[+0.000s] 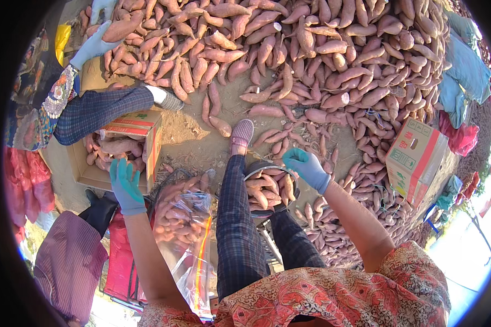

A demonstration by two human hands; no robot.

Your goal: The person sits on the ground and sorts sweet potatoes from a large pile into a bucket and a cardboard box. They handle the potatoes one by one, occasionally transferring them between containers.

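My left hand (126, 184), in a blue glove with a green coated palm, is raised with fingers apart at the near edge of an open cardboard box (150, 163) holding sweet potatoes (120, 146). It holds nothing. My right hand (305, 165), gloved alike, is above the right rim of a dark bucket (296, 188) of sweet potatoes (266, 192). Its fingers are bent together, and whether something small is between them I cannot tell. A clear plastic bag (180, 229) of sweet potatoes stands between the box and my left leg.
A large heap of sweet potatoes (311, 45) covers the ground ahead and to the right. A closed carton (417, 159) stands at right. A co-worker's gloved hand (94, 45) holds a sweet potato (123, 28) at upper left. Another person's leg (71, 261) is at lower left, beside a red bag (120, 261).
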